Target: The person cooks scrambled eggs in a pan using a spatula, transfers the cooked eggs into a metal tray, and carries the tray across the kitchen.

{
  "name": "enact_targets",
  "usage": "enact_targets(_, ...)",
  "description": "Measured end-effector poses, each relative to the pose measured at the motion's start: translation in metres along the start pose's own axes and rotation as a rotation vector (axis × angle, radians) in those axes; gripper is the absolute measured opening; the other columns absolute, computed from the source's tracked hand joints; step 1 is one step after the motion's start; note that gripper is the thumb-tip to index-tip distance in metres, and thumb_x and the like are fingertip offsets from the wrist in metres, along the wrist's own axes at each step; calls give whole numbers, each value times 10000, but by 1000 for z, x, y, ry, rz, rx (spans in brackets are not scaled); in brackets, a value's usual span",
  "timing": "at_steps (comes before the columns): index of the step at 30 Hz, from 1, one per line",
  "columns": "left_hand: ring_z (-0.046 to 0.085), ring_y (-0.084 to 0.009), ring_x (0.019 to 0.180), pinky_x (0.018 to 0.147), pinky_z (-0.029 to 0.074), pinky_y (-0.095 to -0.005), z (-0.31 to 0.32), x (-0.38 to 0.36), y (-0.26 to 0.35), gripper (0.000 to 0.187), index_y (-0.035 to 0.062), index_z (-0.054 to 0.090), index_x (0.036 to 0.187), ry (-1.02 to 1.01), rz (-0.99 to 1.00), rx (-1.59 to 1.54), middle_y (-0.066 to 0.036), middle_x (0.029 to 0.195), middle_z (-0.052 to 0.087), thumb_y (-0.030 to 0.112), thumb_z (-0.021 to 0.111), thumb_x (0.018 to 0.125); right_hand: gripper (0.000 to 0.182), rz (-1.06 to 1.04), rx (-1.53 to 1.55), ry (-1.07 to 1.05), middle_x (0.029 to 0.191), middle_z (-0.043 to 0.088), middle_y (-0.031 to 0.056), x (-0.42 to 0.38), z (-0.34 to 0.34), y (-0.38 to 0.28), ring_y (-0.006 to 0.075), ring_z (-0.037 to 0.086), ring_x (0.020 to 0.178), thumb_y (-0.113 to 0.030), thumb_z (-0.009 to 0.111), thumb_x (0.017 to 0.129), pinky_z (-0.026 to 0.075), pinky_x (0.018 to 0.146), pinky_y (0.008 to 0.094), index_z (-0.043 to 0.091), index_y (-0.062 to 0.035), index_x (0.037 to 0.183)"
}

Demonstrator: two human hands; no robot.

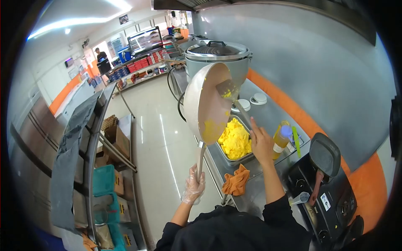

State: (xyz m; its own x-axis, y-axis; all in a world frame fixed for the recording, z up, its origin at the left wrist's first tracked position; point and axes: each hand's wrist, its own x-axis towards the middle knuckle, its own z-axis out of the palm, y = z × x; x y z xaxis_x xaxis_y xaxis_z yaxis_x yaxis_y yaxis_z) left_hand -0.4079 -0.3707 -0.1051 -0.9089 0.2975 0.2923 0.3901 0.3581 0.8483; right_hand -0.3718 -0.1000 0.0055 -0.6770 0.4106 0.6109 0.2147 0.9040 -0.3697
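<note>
My left hand [193, 187], in a clear plastic glove, is closed around the handle of a deep pan [212, 104]. The pan is tipped on its side, its inside facing right, with yellow bits stuck near the lower rim. In my right hand [261, 142] is a spatula [242, 109], its wide blade against the pan's inner wall with yellow bits on it. Just below the pan, a metal tray [237, 160] on the counter holds a heap of scrambled eggs [235, 140]. Part of the tray is hidden behind the pan and my right hand.
A large lidded pot [240, 62] stands behind the pan. To the right are an oil bottle [281, 140], a black stove [326, 201] and a small frying pan [325, 155]. An orange cloth [236, 180] lies at the counter edge. Shelving [98, 138] lines the left.
</note>
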Motion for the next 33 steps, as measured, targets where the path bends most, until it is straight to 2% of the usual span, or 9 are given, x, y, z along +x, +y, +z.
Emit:
enact_targets(8, 602, -446, 681, 577, 472, -501, 1, 21, 0, 424, 59, 378, 1245, 64, 209, 123, -254, 802, 607, 128, 556, 866, 456, 40, -55, 24, 711, 513, 69, -72, 10, 12, 273, 564, 640, -152, 551, 855, 451, 566, 391, 515, -283, 1290)
enact_targets(12, 601, -452, 718, 580, 475, -493, 2, 29, 1, 420, 58, 374, 1244, -23, 146, 39, -260, 813, 605, 126, 552, 871, 439, 258, -61, -113, 844, 610, 82, -105, -23, 8, 308, 609, 748, -175, 592, 830, 476, 627, 412, 547, -252, 1260)
enact_targets(15, 633, -346, 646, 572, 487, -414, 7, 30, -1, 414, 59, 368, 1255, -30, 146, -34, -188, 755, 612, 133, 541, 886, 417, 357, -2, -56, 856, 644, 102, -133, -17, 13, 323, 624, 769, -201, 617, 810, 479, 647, 423, 572, -206, 1225)
enact_targets(17, 447, -56, 560, 516, 401, -238, 4, 27, 10, 431, 51, 351, 1281, -29, 157, -209, 16, 658, 491, 117, 538, 899, 393, 408, 20, 7, 829, 651, 112, -152, -4, 21, 325, 628, 755, -220, 625, 802, 477, 643, 427, 591, -184, 1192)
enact_targets(23, 442, -51, 533, 480, 390, -213, -26, 7, 47, 498, 59, 276, 1347, -103, -32, -578, 15, 688, 490, 110, 517, 914, 256, 409, 105, 204, 822, 660, 120, -179, -11, 1, 320, 635, 739, -177, 684, 760, 482, 653, 390, 614, -81, 986)
enact_targets(28, 361, -41, 470, 412, 325, -186, -75, -24, 88, 580, 119, 150, 1391, -306, -178, -949, 26, 656, 409, 110, 495, 925, 244, 527, 639, 444, 788, 637, 59, -203, -28, -15, 132, 595, 680, -143, 661, 830, 445, 623, 263, 580, 0, 1009)
enact_targets(29, 361, -41, 470, 412, 325, -186, -84, -32, 93, 580, 119, 150, 1391, -321, -181, -945, 26, 656, 409, 110, 495, 925, 232, 563, 686, 459, 775, 592, 17, -209, -40, -23, 57, 509, 648, -124, 633, 861, 388, 577, 208, 552, 23, 1022)
enact_targets(32, 342, -45, 461, 412, 305, -183, -105, -51, 107, 591, 154, 134, 1392, -456, -174, -971, 25, 659, 393, 100, 489, 922, 228, 643, 866, 584, 760, 561, -7, -236, -78, -41, 25, 440, 590, -112, 628, 862, 328, 526, 187, 533, 5, 1032)
enact_targets(33, 348, -50, 468, 416, 308, -186, -109, -57, 110, 606, 165, 124, 1396, -507, -202, -1002, 20, 667, 393, 96, 490, 918, 240, 600, 889, 672, 670, 438, -60, -240, -92, -52, -12, 308, 469, -103, 625, 859, 205, 385, 163, 504, -31, 1053)
